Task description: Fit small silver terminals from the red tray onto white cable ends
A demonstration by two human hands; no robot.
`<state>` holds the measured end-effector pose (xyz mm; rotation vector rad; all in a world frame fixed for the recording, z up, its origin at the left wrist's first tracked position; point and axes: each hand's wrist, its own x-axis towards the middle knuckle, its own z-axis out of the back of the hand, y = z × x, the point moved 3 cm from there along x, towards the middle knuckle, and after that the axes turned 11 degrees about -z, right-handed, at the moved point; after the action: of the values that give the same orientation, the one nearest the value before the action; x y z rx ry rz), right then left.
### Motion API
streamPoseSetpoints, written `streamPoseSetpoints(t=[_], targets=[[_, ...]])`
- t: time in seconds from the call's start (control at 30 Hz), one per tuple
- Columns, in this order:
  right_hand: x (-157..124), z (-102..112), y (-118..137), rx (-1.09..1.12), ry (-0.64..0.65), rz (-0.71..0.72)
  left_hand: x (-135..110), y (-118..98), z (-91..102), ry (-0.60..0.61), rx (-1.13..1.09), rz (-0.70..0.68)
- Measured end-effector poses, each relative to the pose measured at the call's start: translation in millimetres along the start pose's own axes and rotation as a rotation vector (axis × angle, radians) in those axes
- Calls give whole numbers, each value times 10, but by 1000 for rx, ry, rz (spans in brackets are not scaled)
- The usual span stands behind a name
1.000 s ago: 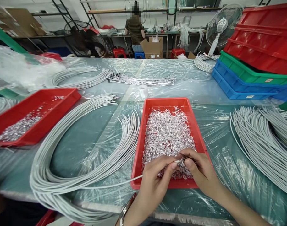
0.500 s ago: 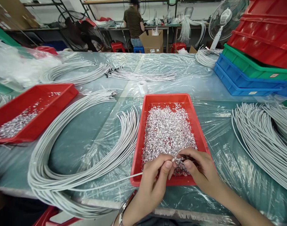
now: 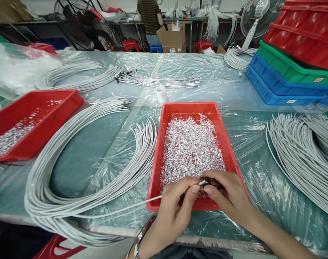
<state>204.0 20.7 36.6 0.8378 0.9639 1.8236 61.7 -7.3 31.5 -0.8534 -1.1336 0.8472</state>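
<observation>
My left hand (image 3: 174, 208) pinches the end of one thin white cable (image 3: 120, 209), which trails off to the left across the plastic sheet. My right hand (image 3: 228, 198) meets it fingertip to fingertip, pinched on a small silver metal piece at the cable's tip. Both hands hover over the near end of a red tray (image 3: 156, 169) filled with several small shiny metal terminals (image 3: 192, 147). A large curved bundle of white cables (image 3: 80, 172) lies to the left of the tray.
A second red tray (image 3: 58, 104) with terminals sits at the far left. More white cables (image 3: 301, 158) lie at the right. Stacked blue, green and red bins (image 3: 287, 72) stand at the back right. A small tape roll (image 3: 160, 94) lies behind the tray. A person (image 3: 149, 18) stands far back.
The view has tilted down a little, so everything sits higher in the picture. My hands stay pinched together over the tray's near end, with the fingertips drawn closer.
</observation>
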Motion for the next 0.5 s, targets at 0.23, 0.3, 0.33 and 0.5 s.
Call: streamPoseSetpoints(t=[0.23, 0.3, 0.33, 0.5], targets=[[10, 17, 21, -30, -30, 21, -12, -7, 5, 7, 43, -14], [15, 23, 30, -42, -36, 25, -20, -5, 11, 0, 66, -23], [17, 25, 35, -47, -38, 27, -25, -3, 14, -5, 82, -27], [13, 33, 51, -89, -35, 31, -39, 6, 18, -3, 130, -39]])
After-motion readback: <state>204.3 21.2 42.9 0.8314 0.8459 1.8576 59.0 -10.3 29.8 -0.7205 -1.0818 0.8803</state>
